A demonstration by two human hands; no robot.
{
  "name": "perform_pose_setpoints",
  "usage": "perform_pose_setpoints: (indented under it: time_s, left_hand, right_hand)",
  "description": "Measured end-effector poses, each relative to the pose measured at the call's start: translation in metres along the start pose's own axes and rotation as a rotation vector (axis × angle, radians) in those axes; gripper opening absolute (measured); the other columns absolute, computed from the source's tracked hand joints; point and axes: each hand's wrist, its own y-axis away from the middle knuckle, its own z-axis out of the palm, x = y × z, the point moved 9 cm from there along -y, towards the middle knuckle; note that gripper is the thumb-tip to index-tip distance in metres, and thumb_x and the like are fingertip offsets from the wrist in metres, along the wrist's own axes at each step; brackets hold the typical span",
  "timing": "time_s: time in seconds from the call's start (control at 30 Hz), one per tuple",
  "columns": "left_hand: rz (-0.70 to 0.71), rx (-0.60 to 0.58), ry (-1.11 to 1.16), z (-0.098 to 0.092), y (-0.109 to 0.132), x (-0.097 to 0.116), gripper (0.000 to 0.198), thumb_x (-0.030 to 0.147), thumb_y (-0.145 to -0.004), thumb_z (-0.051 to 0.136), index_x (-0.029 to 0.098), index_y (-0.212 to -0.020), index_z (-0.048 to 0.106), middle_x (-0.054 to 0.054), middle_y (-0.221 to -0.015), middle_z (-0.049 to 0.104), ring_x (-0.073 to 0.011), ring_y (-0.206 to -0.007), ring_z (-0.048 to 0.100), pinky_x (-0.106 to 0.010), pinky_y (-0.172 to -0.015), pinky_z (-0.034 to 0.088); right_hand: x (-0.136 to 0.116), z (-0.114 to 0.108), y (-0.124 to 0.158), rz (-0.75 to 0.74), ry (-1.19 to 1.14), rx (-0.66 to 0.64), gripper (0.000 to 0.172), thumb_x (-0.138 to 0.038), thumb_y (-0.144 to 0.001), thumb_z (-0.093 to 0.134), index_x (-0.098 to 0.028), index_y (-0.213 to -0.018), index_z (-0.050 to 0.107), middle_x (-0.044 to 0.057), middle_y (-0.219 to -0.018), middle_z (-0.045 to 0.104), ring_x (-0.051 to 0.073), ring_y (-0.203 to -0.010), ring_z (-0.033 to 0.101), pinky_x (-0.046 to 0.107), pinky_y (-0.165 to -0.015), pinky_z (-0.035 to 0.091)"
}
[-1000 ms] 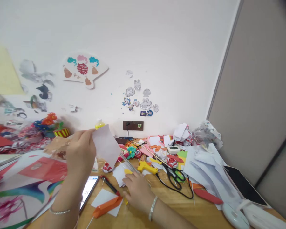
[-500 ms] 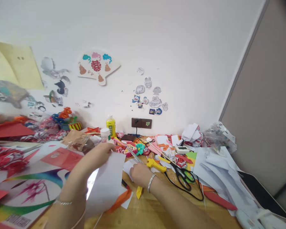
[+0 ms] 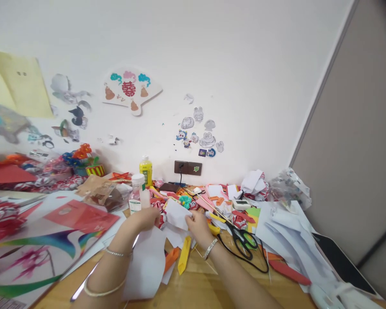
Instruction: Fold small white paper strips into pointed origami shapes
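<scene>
My left hand (image 3: 147, 219), with bent fingers, is closed on the top edge of a white paper sheet (image 3: 144, 266) that hangs over the table. My right hand (image 3: 197, 226) pinches the right edge of a small white paper piece (image 3: 177, 213), raised a little in front of the heap of scraps. Below the hands lie a yellow folded paper strip (image 3: 184, 255) and an orange folded paper piece (image 3: 171, 262). A yellow glue gun (image 3: 214, 229) is partly hidden behind my right hand. Part of a bright phone-like screen edge (image 3: 86, 281) shows beside my left forearm.
Black-handled scissors (image 3: 242, 242) and a black cable (image 3: 231, 258) lie to the right. White papers (image 3: 289, 240) are piled farther right. A white-capped jar (image 3: 135, 193) and a yellow bottle (image 3: 146, 171) stand behind my left hand. A colourful folder (image 3: 45, 257) covers the left side.
My right hand has lifted the small white paper and moved it slightly up. My left hand has moved down a little with its sheet. More of the yellow strip shows.
</scene>
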Motion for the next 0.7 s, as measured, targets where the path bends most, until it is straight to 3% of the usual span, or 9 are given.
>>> perform_pose_setpoints:
  time_s: [0.13, 0.23, 0.3, 0.4, 0.5, 0.6, 0.7]
  left_hand:
    - [0.035, -0.201, -0.015, 0.014, 0.003, 0.005, 0.017, 0.016, -0.081, 0.052, 0.016, -0.096, 0.06, -0.005, -0.1, 0.061, -0.0194, -0.087, 0.059, -0.034, -0.075, 0.048]
    - [0.04, -0.166, -0.023, 0.006, 0.002, 0.0, 0.03, -0.002, -0.07, 0.046, 0.018, -0.079, 0.067, -0.004, -0.087, 0.067, -0.0202, -0.081, 0.061, -0.028, -0.069, 0.046]
    - [0.052, -0.096, -0.017, -0.003, 0.001, -0.008, 0.035, 0.0, -0.067, 0.042, 0.02, -0.082, 0.067, -0.004, -0.088, 0.068, -0.0198, -0.08, 0.061, -0.027, -0.07, 0.045]
    - [0.05, -0.031, -0.001, -0.013, 0.002, -0.022, 0.039, 0.002, -0.066, 0.038, 0.02, -0.084, 0.067, -0.005, -0.09, 0.068, -0.0197, -0.082, 0.06, -0.027, -0.072, 0.044]
    - [0.033, -0.017, 0.008, -0.019, 0.007, -0.032, 0.04, 0.002, -0.062, 0.038, 0.02, -0.082, 0.067, -0.005, -0.087, 0.068, -0.0199, -0.08, 0.061, -0.027, -0.069, 0.044]
    - [0.01, -0.013, 0.005, -0.023, 0.01, -0.035, 0.039, 0.003, -0.061, 0.038, 0.02, -0.08, 0.068, -0.005, -0.081, 0.069, -0.0211, -0.074, 0.061, -0.028, -0.064, 0.044]
    - [0.013, -0.002, 0.001, -0.024, 0.01, -0.032, 0.039, 0.004, -0.063, 0.037, 0.021, -0.082, 0.067, -0.006, -0.082, 0.068, -0.0217, -0.075, 0.061, -0.028, -0.064, 0.044]
  right_hand:
    - [0.005, -0.037, 0.014, 0.048, -0.089, 0.062, 0.031, -0.023, -0.085, 0.032, -0.011, -0.08, 0.06, 0.004, -0.068, 0.062, 0.013, -0.058, 0.054, 0.02, -0.05, 0.039]
    - [0.006, -0.085, 0.053, -0.071, -0.168, 0.171, 0.027, -0.026, -0.085, 0.038, -0.016, -0.089, 0.062, 0.006, -0.087, 0.064, 0.018, -0.081, 0.057, 0.027, -0.071, 0.044]
    - [0.006, -0.099, 0.091, -0.23, -0.123, 0.114, 0.029, -0.022, -0.087, 0.035, -0.023, -0.101, 0.06, 0.004, -0.099, 0.063, 0.018, -0.093, 0.055, 0.032, -0.083, 0.041]
    - [0.012, -0.087, 0.154, -0.494, 0.057, -0.11, 0.035, -0.018, -0.086, 0.036, -0.03, -0.117, 0.05, 0.003, -0.107, 0.062, 0.02, -0.097, 0.055, 0.036, -0.085, 0.042]
    - [0.026, -0.062, 0.193, -0.601, 0.249, -0.328, 0.031, -0.021, -0.086, 0.04, -0.032, -0.113, 0.052, 0.004, -0.106, 0.063, 0.022, -0.086, 0.059, 0.035, -0.072, 0.048]
    - [0.017, -0.055, 0.189, -0.586, 0.307, -0.406, 0.025, -0.022, -0.085, 0.043, -0.029, -0.105, 0.056, 0.003, -0.106, 0.062, 0.021, -0.083, 0.058, 0.034, -0.069, 0.047]
    - [-0.012, -0.052, 0.149, -0.468, 0.255, -0.337, 0.024, -0.031, -0.08, 0.052, -0.023, -0.102, 0.056, 0.005, -0.105, 0.06, 0.021, -0.091, 0.053, 0.033, -0.078, 0.044]
